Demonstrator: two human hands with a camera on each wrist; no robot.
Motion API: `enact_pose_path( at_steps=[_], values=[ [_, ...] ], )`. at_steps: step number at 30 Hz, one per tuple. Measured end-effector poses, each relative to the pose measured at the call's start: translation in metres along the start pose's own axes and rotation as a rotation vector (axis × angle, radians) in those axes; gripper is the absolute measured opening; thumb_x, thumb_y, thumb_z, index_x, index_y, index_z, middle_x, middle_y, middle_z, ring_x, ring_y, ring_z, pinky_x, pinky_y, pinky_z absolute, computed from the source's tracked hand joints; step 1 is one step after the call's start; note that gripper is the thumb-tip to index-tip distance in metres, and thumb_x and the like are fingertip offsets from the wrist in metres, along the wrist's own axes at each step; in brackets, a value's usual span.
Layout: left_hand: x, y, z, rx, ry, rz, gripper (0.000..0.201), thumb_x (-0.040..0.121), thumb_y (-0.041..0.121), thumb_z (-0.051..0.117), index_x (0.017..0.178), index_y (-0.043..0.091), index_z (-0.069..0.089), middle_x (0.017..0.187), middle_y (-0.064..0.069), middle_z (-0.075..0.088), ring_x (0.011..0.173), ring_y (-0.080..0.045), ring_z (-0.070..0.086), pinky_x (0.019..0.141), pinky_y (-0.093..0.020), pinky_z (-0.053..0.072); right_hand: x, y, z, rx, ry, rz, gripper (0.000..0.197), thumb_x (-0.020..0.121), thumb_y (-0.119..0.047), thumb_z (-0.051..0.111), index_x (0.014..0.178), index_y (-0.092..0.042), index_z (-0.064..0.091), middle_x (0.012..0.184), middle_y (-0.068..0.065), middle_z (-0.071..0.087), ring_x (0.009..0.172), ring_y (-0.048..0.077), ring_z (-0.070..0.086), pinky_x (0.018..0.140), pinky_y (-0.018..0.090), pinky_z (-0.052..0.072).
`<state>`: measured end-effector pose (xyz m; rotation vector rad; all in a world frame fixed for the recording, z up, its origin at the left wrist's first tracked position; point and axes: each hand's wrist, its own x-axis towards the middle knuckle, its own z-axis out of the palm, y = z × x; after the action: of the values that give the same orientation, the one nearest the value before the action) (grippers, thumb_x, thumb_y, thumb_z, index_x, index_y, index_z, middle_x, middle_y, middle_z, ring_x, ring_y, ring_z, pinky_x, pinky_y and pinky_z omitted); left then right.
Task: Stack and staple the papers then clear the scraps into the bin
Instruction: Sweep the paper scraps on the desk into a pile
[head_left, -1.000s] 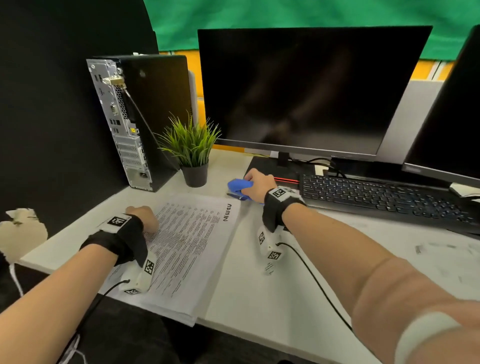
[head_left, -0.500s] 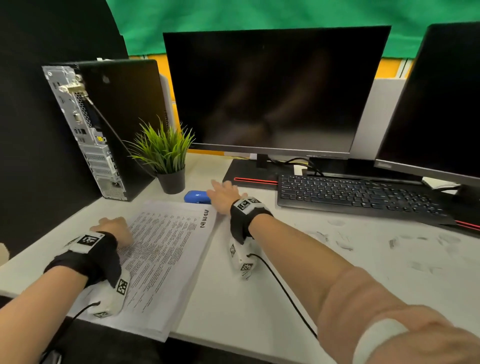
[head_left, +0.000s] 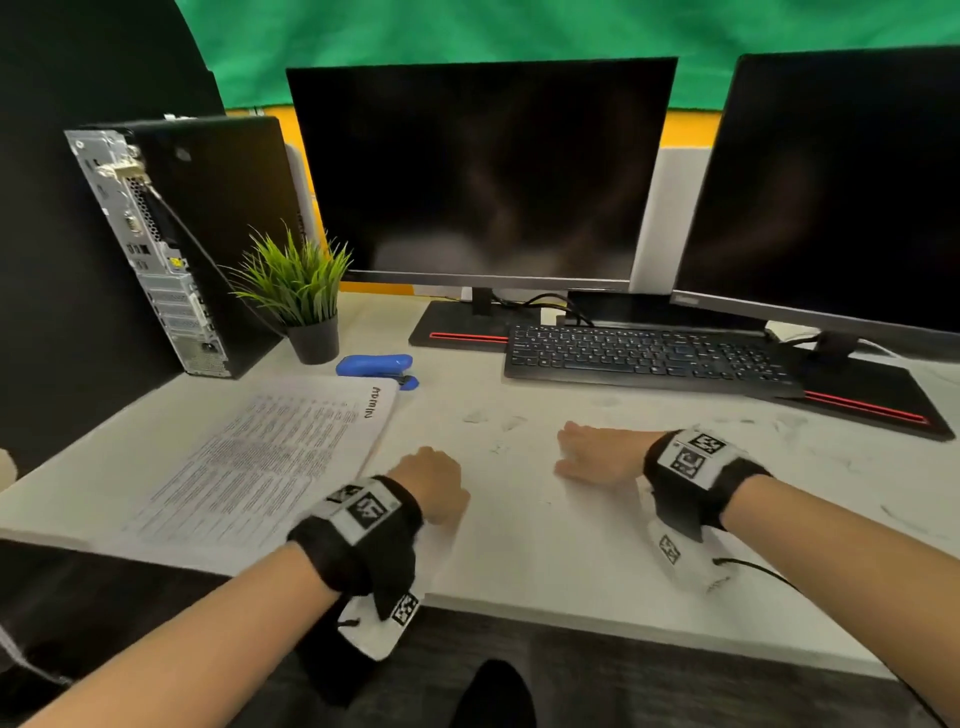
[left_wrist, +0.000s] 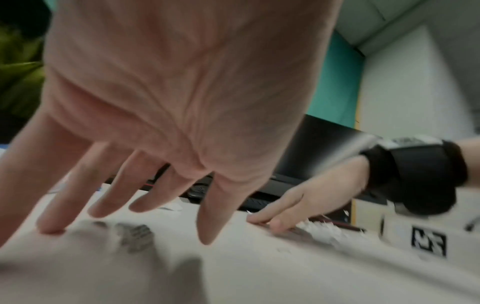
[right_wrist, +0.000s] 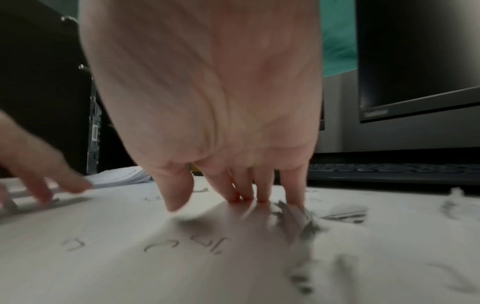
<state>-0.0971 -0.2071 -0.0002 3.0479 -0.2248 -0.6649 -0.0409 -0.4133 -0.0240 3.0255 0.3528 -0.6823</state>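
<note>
The stack of printed papers (head_left: 249, 457) lies flat on the left of the white desk (head_left: 545, 561), with the blue stapler (head_left: 376, 366) just behind its far corner. Small torn paper scraps (head_left: 511, 423) are scattered in front of the keyboard. My left hand (head_left: 431, 483) rests on the desk just right of the stack, its fingers (left_wrist: 111, 197) spread and straight, tips on the surface by a scrap (left_wrist: 135, 236). My right hand (head_left: 592, 457) presses straight fingers (right_wrist: 262, 189) down on some scraps (right_wrist: 296, 216). Neither hand holds anything.
A black keyboard (head_left: 644, 353) and two dark monitors (head_left: 483, 171) stand behind the hands. A small potted plant (head_left: 301, 291) and a PC tower (head_left: 171, 244) stand at the back left. More scraps (head_left: 789, 421) lie at the right. No bin is in view.
My right hand let go of the stapler and moved right, down onto the scraps before the keyboard. My left hand slid off the paper stack to the desk beside it.
</note>
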Motion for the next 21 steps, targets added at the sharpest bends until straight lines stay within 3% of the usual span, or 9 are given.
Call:
enact_pose_path(
  at_steps=[3, 7, 11, 14, 18, 21],
  values=[
    [-0.006, 0.022, 0.010, 0.038, -0.086, -0.002, 0.057, 0.099, 0.041, 0.031, 0.142, 0.004, 0.036, 0.151, -0.017, 0.033, 0.137, -0.033, 0.036, 0.112, -0.036, 0.030, -0.022, 0.023, -0.010, -0.065, -0.014, 0.056, 0.043, 0.098, -0.028, 0.037, 0.131, -0.006, 0.051, 0.135, 0.011, 0.053, 0.122, 0.027, 0.052, 0.100, 0.033, 0.039],
    [-0.008, 0.060, 0.014, 0.029, -0.152, 0.034, 0.073, 0.098, 0.049, 0.025, 0.151, 0.001, 0.010, 0.159, -0.021, 0.001, 0.147, -0.038, 0.007, 0.119, -0.044, 0.013, -0.016, 0.052, -0.024, 0.044, 0.180, 0.146, 0.048, 0.099, -0.021, 0.037, 0.144, -0.007, 0.033, 0.151, 0.015, 0.034, 0.137, 0.030, 0.037, 0.112, 0.037, 0.029],
    [0.011, 0.092, 0.018, -0.019, -0.140, 0.080, 0.078, 0.097, 0.051, 0.026, 0.151, 0.000, 0.002, 0.159, -0.023, -0.008, 0.148, -0.038, -0.003, 0.120, -0.049, 0.009, 0.009, 0.052, -0.024, 0.074, 0.160, 0.134, 0.039, 0.093, -0.020, 0.044, 0.125, 0.001, 0.051, 0.129, 0.018, 0.050, 0.114, 0.032, 0.050, 0.095, 0.038, 0.041],
    [0.023, 0.099, 0.013, -0.049, -0.157, 0.141, 0.074, 0.098, 0.049, 0.027, 0.152, 0.003, 0.005, 0.160, -0.021, -0.004, 0.149, -0.035, 0.002, 0.121, -0.046, 0.011, 0.022, 0.051, -0.017, 0.105, 0.134, 0.120, 0.044, 0.094, -0.026, 0.040, 0.127, 0.001, 0.049, 0.132, 0.018, 0.048, 0.120, 0.033, 0.047, 0.102, 0.042, 0.040],
    [0.043, 0.083, -0.010, -0.144, -0.034, 0.195, 0.060, 0.098, 0.042, 0.035, 0.146, 0.007, 0.028, 0.154, -0.018, 0.026, 0.141, -0.032, 0.030, 0.112, -0.038, 0.027, -0.002, 0.040, -0.003, 0.147, 0.034, 0.075, 0.047, 0.095, -0.023, 0.041, 0.133, 0.004, 0.041, 0.140, 0.022, 0.040, 0.129, 0.037, 0.041, 0.107, 0.043, 0.033],
    [0.069, 0.060, -0.023, -0.168, 0.054, 0.039, 0.067, 0.099, 0.043, 0.034, 0.152, 0.012, 0.009, 0.160, -0.017, 0.010, 0.146, -0.036, 0.017, 0.117, -0.042, 0.019, -0.035, 0.047, 0.003, 0.150, -0.064, 0.012, 0.049, 0.099, -0.027, 0.034, 0.144, -0.006, 0.031, 0.150, 0.009, 0.032, 0.138, 0.029, 0.032, 0.115, 0.038, 0.024]
  ],
)
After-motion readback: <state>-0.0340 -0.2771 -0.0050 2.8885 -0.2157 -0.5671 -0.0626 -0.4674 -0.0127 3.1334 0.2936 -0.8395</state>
